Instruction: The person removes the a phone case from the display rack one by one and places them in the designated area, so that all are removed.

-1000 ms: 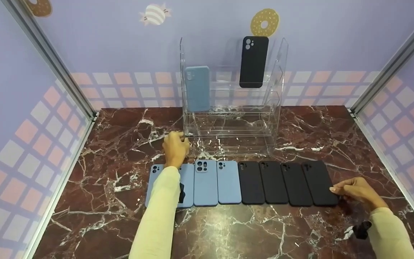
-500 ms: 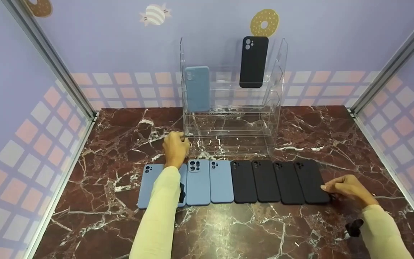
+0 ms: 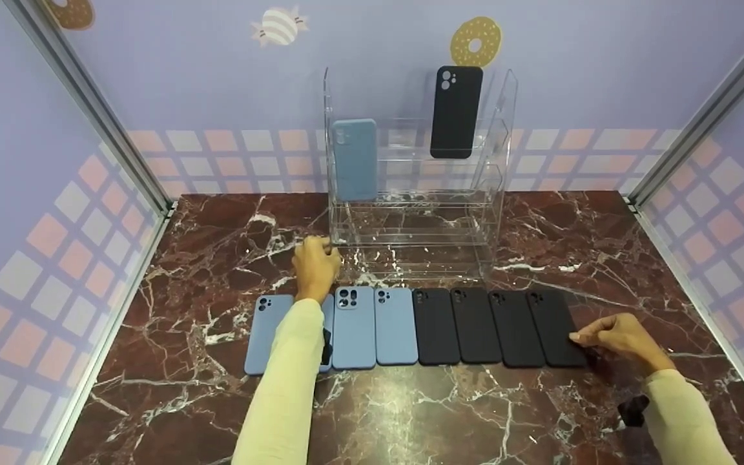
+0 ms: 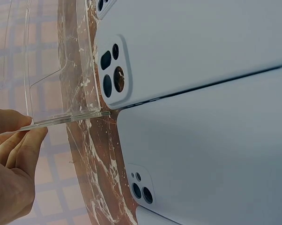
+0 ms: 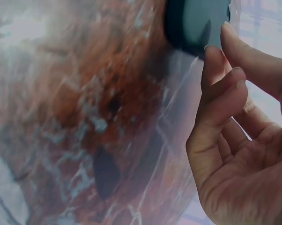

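My left hand pinches the lower left side panel of a clear acrylic display stand; in the left wrist view, thumb and fingers lie on both faces of the panel. In front of the stand lies a side-by-side row of phone cases. Blue cases are at left, partly covered by the left sleeve, and black cases at right. At the row's right end, my right hand grips the edge of the last black phone case between thumb and curled fingers.
A light blue case stands in the stand's left side, and a black case in its top tier at right. Patterned panels enclose the marbled table at the back and both sides.
The row of cases has slid left along the table, with my right hand moving left at its right end. My left hand and the stand have stayed in place.
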`<state>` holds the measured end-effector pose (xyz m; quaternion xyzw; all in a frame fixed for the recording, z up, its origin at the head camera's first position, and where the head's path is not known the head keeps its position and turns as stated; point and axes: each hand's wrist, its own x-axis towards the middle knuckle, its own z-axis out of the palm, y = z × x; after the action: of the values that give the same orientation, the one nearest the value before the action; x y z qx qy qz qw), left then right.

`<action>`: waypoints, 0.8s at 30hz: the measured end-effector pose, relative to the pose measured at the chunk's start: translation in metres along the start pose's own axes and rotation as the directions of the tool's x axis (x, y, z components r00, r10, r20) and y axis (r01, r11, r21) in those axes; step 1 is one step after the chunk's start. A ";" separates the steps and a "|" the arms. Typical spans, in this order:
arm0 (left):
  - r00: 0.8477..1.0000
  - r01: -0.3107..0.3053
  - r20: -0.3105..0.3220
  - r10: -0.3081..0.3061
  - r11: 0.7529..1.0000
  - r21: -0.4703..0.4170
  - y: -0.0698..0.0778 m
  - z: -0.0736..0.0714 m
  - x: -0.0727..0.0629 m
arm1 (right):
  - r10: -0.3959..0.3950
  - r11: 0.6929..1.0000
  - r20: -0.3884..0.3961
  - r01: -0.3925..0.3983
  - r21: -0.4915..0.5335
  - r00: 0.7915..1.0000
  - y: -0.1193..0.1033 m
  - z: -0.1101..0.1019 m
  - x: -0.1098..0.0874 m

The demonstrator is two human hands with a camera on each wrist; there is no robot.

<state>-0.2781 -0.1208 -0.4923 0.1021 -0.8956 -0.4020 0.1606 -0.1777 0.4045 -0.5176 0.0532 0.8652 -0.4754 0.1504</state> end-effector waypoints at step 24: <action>1.000 0.001 0.002 -0.001 1.000 -0.008 0.002 0.000 -0.001 | -0.211 0.974 0.068 0.216 -0.074 0.975 -0.141 0.069 0.049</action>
<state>-0.2771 -0.1194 -0.4914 0.1016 -0.8942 -0.4057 0.1597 -0.2431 0.2674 -0.4543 -0.0604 0.8797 -0.4546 0.1261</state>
